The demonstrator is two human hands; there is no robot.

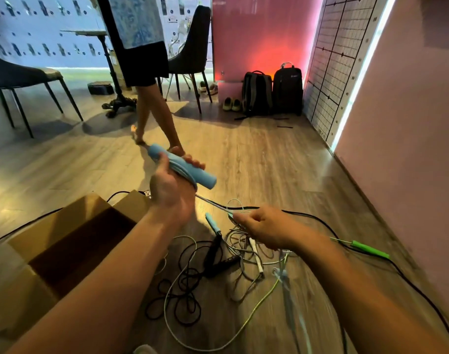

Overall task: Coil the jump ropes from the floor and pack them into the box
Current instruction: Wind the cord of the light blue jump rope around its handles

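Note:
My left hand [171, 190] grips the light blue handles [203, 176] of a jump rope, with turns of its pale cord wound over them. That cord [213, 203] runs taut down to my right hand [264, 227], which pinches it. Below my hands a tangle of ropes [218, 272] lies on the wooden floor: a black rope with black handles [213, 254], a blue-handled one [213, 223], a white-handled one [256, 254] and a green handle [369, 250] at the right. The open cardboard box [65, 241] stands on the floor at the left.
A person's bare legs [154, 116] stand just beyond my hands. Dark chairs [190, 54] and a table base [118, 103] are behind them. Two backpacks [272, 92] and shoes [231, 103] sit by the pink wall. A black cable [320, 221] crosses the floor.

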